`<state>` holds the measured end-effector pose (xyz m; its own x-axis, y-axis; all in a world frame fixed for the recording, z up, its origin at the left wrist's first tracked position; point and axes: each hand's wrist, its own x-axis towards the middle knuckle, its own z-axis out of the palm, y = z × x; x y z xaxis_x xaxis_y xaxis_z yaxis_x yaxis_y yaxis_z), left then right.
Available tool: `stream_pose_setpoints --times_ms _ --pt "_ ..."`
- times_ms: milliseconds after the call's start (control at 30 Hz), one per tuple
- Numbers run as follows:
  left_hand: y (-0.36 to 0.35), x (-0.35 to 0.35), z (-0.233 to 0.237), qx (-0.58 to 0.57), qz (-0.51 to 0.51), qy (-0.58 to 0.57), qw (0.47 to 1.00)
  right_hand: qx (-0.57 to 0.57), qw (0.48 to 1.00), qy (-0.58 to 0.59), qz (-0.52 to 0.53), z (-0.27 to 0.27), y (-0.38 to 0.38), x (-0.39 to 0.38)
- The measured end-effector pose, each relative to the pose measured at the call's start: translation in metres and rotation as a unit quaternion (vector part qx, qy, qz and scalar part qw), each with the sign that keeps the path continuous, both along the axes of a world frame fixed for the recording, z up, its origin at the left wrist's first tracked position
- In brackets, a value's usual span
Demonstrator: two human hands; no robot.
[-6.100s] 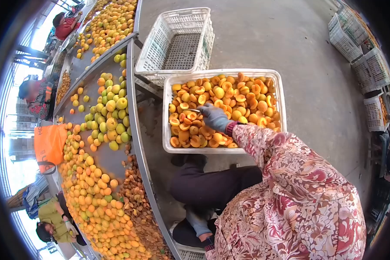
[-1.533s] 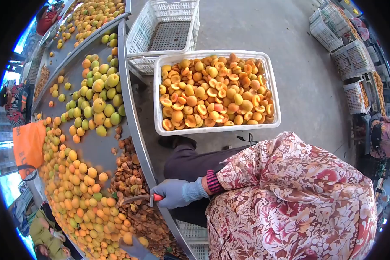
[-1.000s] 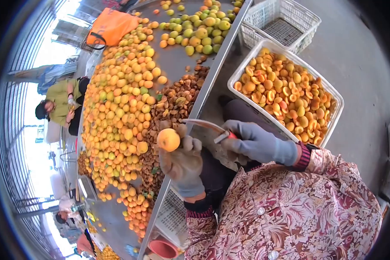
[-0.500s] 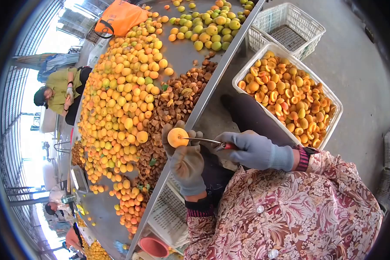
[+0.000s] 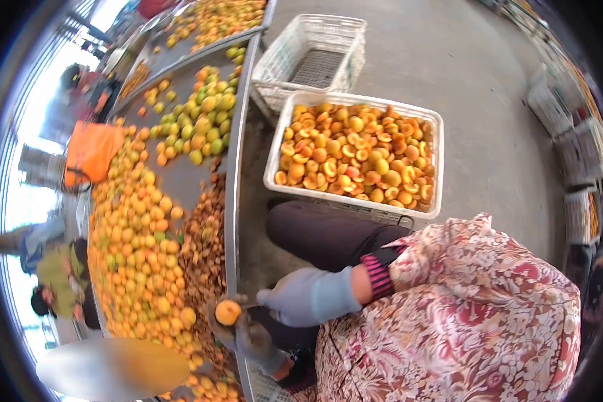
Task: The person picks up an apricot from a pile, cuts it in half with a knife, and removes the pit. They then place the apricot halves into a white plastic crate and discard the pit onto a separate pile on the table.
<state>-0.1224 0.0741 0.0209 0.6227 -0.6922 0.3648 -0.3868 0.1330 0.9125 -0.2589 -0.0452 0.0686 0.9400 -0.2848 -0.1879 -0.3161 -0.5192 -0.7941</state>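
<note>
In my left hand [image 5: 254, 340], which wears a dirty grey glove, an apricot [image 5: 228, 312] is held at the fingers by the table edge. My right hand [image 5: 303, 296], in a blue-grey glove, is closed around a small thin-bladed knife [image 5: 252, 306]. Its blade points left toward the apricot, and the handle is hidden in my fist. Beyond my left hand lies a strip of brown pits and scraps [image 5: 206, 248], bordered by a large heap of whole apricots [image 5: 130, 248].
A white crate [image 5: 438, 171] full of halved apricots stands beyond my knee. Behind it is another white crate [image 5: 355, 40]. Greener fruit [image 5: 204, 117] and an orange bag [image 5: 92, 151] lie on the metal table [image 5: 233, 167]. A person [image 5: 63, 275] sits across it.
My view has turned, so the table and full crate appear further left. Both hands still hold the apricot and the knife, now lower left in view.
</note>
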Motion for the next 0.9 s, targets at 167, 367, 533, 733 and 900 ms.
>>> stream_pose_setpoints --times_ms 167,367,533,733,900 --pt "0.005 0.039 -0.006 0.013 0.062 -0.017 0.998 0.056 0.996 -0.062 -0.026 0.000 -0.004 0.033" --pt "0.012 0.074 0.020 0.027 0.014 -0.068 0.997 0.009 0.985 -0.086 0.152 -0.002 -0.013 0.080" --pt "0.014 0.098 0.004 -0.008 0.033 0.086 0.996 0.133 0.989 -0.050 0.028 0.009 0.004 0.086" --pt "0.053 0.066 -0.058 -0.045 -0.019 0.295 0.954 0.058 0.989 -0.069 -0.115 -0.004 0.018 0.098" --pt "-0.010 0.095 -0.076 -0.126 0.103 0.373 0.914 0.000 0.987 -0.103 -0.125 -0.009 0.011 0.096"
